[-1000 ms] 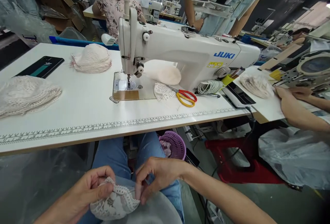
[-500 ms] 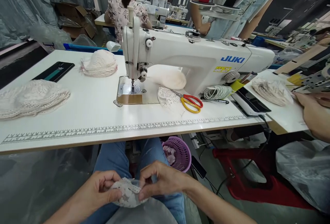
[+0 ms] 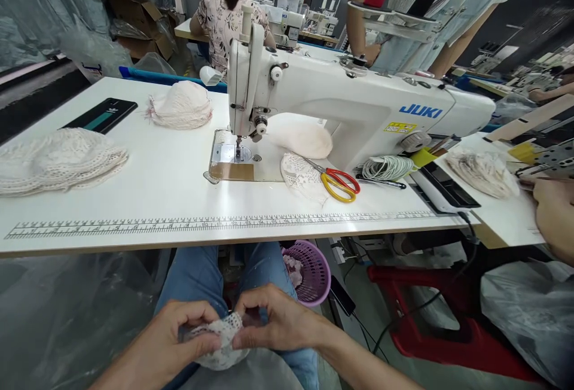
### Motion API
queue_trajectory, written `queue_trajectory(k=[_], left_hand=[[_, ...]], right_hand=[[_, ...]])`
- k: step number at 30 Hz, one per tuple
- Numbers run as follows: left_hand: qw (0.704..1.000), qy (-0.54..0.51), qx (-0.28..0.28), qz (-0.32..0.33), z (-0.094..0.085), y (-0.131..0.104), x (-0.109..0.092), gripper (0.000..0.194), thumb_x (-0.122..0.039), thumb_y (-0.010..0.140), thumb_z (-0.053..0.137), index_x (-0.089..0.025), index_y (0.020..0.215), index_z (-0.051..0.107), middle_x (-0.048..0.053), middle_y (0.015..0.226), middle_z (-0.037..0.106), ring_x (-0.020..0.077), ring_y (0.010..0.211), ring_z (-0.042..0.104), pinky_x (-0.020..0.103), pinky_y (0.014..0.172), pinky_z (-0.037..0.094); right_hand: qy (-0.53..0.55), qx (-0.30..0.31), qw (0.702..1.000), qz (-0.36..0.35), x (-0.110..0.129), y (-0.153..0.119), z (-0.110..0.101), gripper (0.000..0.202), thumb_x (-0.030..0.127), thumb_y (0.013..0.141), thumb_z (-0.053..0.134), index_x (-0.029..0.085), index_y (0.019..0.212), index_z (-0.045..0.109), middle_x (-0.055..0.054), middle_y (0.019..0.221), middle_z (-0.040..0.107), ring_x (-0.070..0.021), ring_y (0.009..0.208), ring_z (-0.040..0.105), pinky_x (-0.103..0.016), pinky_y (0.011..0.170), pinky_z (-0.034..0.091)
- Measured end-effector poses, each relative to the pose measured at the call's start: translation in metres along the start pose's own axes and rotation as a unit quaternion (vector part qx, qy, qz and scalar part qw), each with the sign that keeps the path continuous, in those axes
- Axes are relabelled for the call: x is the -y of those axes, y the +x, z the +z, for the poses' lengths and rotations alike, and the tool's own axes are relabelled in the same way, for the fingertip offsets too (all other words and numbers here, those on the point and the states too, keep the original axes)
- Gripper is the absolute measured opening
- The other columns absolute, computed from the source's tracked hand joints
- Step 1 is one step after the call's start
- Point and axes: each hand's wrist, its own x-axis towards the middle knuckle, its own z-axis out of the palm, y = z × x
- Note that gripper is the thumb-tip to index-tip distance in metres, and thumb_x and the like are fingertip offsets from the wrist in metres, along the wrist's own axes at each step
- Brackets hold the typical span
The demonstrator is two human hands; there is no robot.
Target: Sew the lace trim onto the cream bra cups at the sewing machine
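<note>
A small white lace piece (image 3: 222, 351) is held over the lap, below the table's front edge. My left hand (image 3: 186, 333) pinches its left side between thumb and fingers. The upper right edge is gripped by my right hand (image 3: 264, 321), its thumb and forefinger closed on the lace. Parts of the piece are hidden behind the fingers. Beyond the hands stands a white sewing machine (image 3: 323, 88). Scissors (image 3: 338, 183) with red and yellow handles lie partly over a flat lace piece (image 3: 298, 177) beside the needle plate (image 3: 231, 165).
Stacks of lace pieces (image 3: 63, 160) (image 3: 182, 104) lie left of the machine, near a phone (image 3: 101, 116). Corded white string (image 3: 388, 167) sits at right. Below are a purple basket (image 3: 316, 276) and a red stool (image 3: 403, 342). Other people are ahead and at right.
My hands have drawn closer together, and the lace between them is more bunched and folded. The camera view has shifted slightly left. The co-worker's arm at right has moved.
</note>
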Motion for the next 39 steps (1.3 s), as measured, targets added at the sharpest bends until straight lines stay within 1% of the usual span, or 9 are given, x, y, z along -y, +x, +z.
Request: queue_trajectory(k=[4, 10, 16, 20, 26, 32, 34, 36, 39], left_hand=[[0.996, 0.081, -0.033, -0.006, 0.001, -0.004, -0.005, 0.029, -0.044, 0.083, 0.054, -0.023, 0.074, 0.071, -0.001, 0.067, 0.063, 0.0192, 0.069, 0.055, 0.024, 0.066, 0.041], [0.992, 0.103, -0.066, -0.006, 0.001, -0.004, 0.004, 0.017, -0.038, 0.08, 0.059, -0.026, 0.084, 0.071, 0.0, 0.081, 0.068, 0.0232, 0.082, 0.058, 0.027, 0.072, 0.041], [0.991, 0.097, -0.073, 0.048, 0.007, 0.002, 0.008, 0.016, -0.038, 0.082, 0.057, -0.024, 0.08, 0.066, -0.001, 0.076, 0.059, 0.0205, 0.077, 0.056, 0.027, 0.069, 0.038], [0.991, 0.083, -0.087, 0.051, 0.009, 0.004, 0.009, 0.018, -0.038, 0.083, 0.053, -0.025, 0.08, 0.065, -0.001, 0.076, 0.054, 0.0196, 0.076, 0.055, 0.026, 0.068, 0.036], [0.991, 0.071, -0.098, 0.056, 0.009, 0.004, 0.009, 0.022, -0.041, 0.084, 0.053, -0.027, 0.083, 0.069, -0.001, 0.074, 0.053, 0.0185, 0.072, 0.053, 0.024, 0.064, 0.036], [0.989, -0.055, -0.097, 0.095, 0.004, 0.009, 0.01, 0.034, -0.051, 0.085, 0.054, -0.027, 0.077, 0.075, -0.001, 0.071, 0.049, 0.0154, 0.065, 0.049, 0.022, 0.058, 0.037], [0.986, -0.103, -0.082, 0.105, -0.002, 0.01, 0.01, 0.033, -0.051, 0.083, 0.057, -0.026, 0.075, 0.076, 0.001, 0.076, 0.055, 0.0163, 0.069, 0.053, 0.022, 0.062, 0.04], [0.984, -0.147, -0.039, 0.093, -0.012, 0.01, 0.007, 0.032, -0.052, 0.082, 0.06, -0.024, 0.077, 0.077, 0.003, 0.083, 0.063, 0.0191, 0.076, 0.057, 0.023, 0.067, 0.043], [0.984, -0.171, -0.007, 0.059, -0.035, 0.007, -0.006, 0.037, -0.055, 0.079, 0.062, -0.02, 0.078, 0.076, 0.003, 0.074, 0.067, 0.0186, 0.07, 0.056, 0.024, 0.064, 0.042]], right_hand=[[-0.02, -0.006, 0.999, -0.027, 0.001, 0.003, 0.004, 0.04, 0.054, 0.073, 0.071, 0.015, 0.079, 0.065, 0.005, 0.061, 0.046, -0.0074, 0.056, 0.039, -0.018, 0.049, 0.029], [-0.089, -0.08, 0.987, -0.104, 0.002, 0.006, 0.009, 0.035, 0.047, 0.079, 0.07, 0.013, 0.073, 0.065, 0.004, 0.064, 0.05, -0.0076, 0.057, 0.045, -0.018, 0.052, 0.031], [-0.145, -0.137, 0.971, -0.135, 0.004, 0.002, 0.01, 0.031, 0.041, 0.083, 0.068, 0.014, 0.07, 0.059, 0.003, 0.066, 0.051, -0.008, 0.06, 0.048, -0.018, 0.055, 0.032], [-0.137, -0.147, 0.968, -0.151, 0.003, 0.003, 0.011, 0.03, 0.04, 0.084, 0.067, 0.015, 0.07, 0.058, 0.004, 0.065, 0.05, -0.0081, 0.061, 0.048, -0.018, 0.056, 0.032], [-0.117, -0.143, 0.974, -0.135, 0.002, 0.005, 0.01, 0.032, 0.041, 0.083, 0.068, 0.015, 0.068, 0.057, 0.003, 0.065, 0.049, -0.0086, 0.061, 0.047, -0.018, 0.057, 0.032], [-0.067, -0.129, 0.986, -0.083, 0.004, 0.01, 0.007, 0.039, 0.049, 0.076, 0.071, 0.014, 0.065, 0.057, 0.004, 0.061, 0.048, -0.0085, 0.057, 0.043, -0.02, 0.054, 0.03], [-0.031, -0.119, 0.991, -0.059, 0.01, 0.013, 0.005, 0.043, 0.053, 0.072, 0.073, 0.014, 0.064, 0.057, 0.004, 0.059, 0.048, -0.0081, 0.055, 0.04, -0.02, 0.051, 0.03], [0.007, -0.105, 0.994, -0.037, 0.02, 0.018, 0.002, 0.046, 0.057, 0.068, 0.074, 0.014, 0.065, 0.057, 0.004, 0.058, 0.047, -0.0077, 0.053, 0.038, -0.02, 0.049, 0.029], [0.035, -0.084, 0.996, -0.025, 0.041, 0.027, -0.004, 0.047, 0.057, 0.068, 0.074, 0.014, 0.065, 0.056, 0.004, 0.057, 0.046, -0.0075, 0.052, 0.038, -0.019, 0.048, 0.03]])
